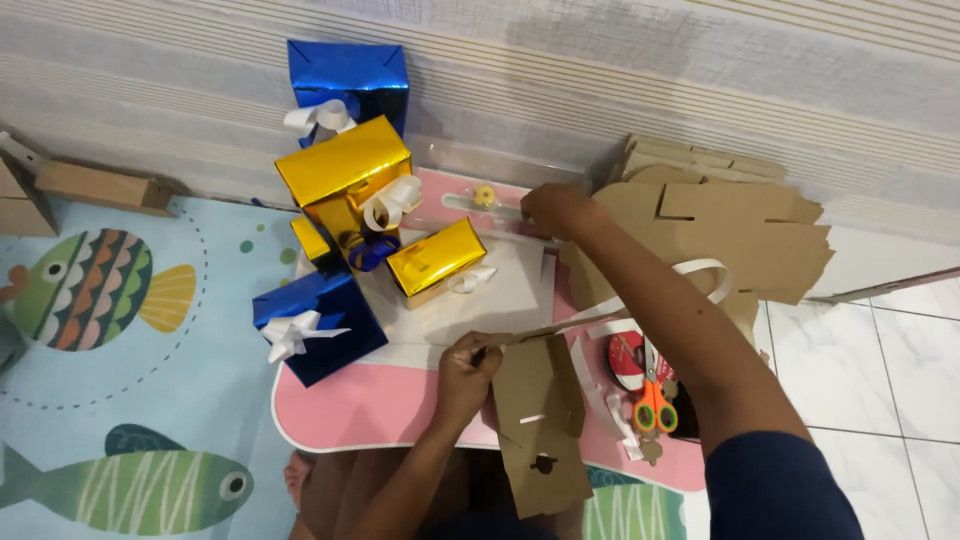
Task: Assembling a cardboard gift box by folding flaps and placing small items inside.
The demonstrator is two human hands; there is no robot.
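Left hand: your left hand point(466, 368) sits at the near middle of the pink low table point(350, 412), fingers pinched together on the top edge of the flat brown cardboard box blank point(540, 425).
Cardboard blank: it hangs from your grip over the near table edge, tilted, with a slot and a small round cut-out showing on its face.
Right hand: your right hand point(553, 208) reaches to the far side of the table, fingers closed on the near end of the clear tape dispenser with a yellow core point(484, 198); whether it grips or only presses cannot be told.
Ribbon: a white ribbon strip point(610, 308) runs from the point of your left-hand pinch up and right, looping under your right forearm.
Cardboard stack: a pile of flat brown die-cut cardboard sheets point(730, 225) lies at the far right, against the wall.
Tools: orange-handled scissors point(655, 395) lie on a red and white tape roll point(626, 358), right of the blank.
Wrapped boxes: the small gold foil box point(436, 258) rests on white paper at table centre; the large gold foil box with a white bow point(345, 172) stands far left of it; the blue foil box with a white bow point(318, 322) overhangs the left table edge; a second blue foil box point(348, 78) stands against the wall.
Floor: a light blue play mat with fish pictures point(110, 330) lies to the left.
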